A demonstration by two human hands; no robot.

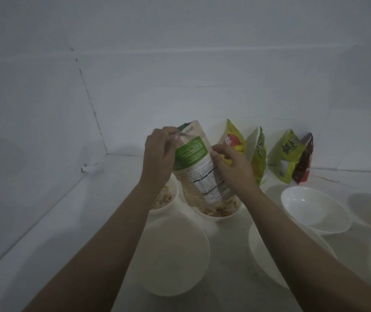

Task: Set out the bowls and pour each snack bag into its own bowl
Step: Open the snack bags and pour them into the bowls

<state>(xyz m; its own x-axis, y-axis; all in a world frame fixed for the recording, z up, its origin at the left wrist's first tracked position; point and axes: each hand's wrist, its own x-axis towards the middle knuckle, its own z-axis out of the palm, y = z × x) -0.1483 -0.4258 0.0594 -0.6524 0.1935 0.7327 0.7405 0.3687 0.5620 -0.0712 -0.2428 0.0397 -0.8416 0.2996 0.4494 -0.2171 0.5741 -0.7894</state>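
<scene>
White-green pouch (199, 163) upended over bowl (219, 212); left hand (158, 154), right hand (231, 165) gripping it.

The upside-down white and green snack pouch (199, 163) carries a black-ruled nutrition table and white lines on its green panel, all too small to read. Lettering on the yellow bag's (234, 139) red badge is upside down and unclear.

Green-and-cream snack bag (199, 167) upended — mouth down over snack-filled white bowl (219, 211).
</scene>
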